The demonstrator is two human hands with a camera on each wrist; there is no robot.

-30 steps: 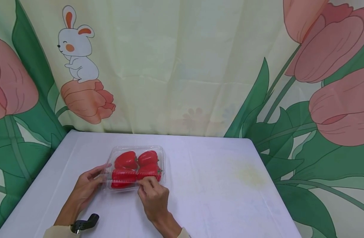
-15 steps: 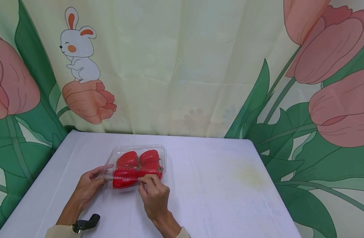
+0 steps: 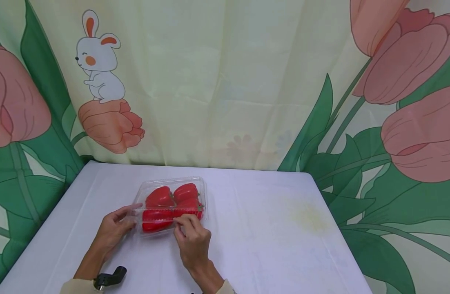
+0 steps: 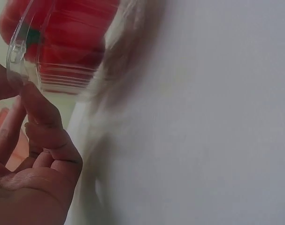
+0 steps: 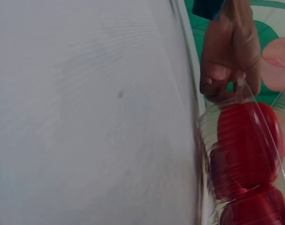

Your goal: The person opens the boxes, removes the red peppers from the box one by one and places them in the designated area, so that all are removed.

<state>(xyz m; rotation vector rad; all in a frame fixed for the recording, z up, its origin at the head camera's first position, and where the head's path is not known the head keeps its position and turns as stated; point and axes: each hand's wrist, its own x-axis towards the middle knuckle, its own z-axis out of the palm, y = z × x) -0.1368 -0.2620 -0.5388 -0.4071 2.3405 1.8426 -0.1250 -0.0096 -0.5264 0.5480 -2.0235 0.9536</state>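
A clear plastic clamshell container point(image 3: 204, 192) sits on the left half of the table. Several red bell peppers point(image 3: 160, 197), with green stem ends, fill it. The left hand point(image 3: 112, 230) pinches the container's left rim between thumb and fingers; up close in the left wrist view, those fingers point(image 4: 41, 110) are at a small tab on the clear edge. At the front edge, the right hand point(image 3: 193, 237) pinches the plastic with curled fingers. A clear ridged strip crosses over the front peppers between the hands. In the right wrist view, peppers point(image 5: 248, 145) show through the plastic wall.
A white cloth covers the table point(image 3: 258, 228), marked by a faint yellowish stain point(image 3: 311, 216) on the right. Behind hangs a curtain point(image 3: 217, 81) printed with tulips and a rabbit. The left wrist carries a black device point(image 3: 111, 277).
The container has shifted slightly to the right and away from the person, and the left hand has moved right with it. Both hands keep their pinch on the plastic.
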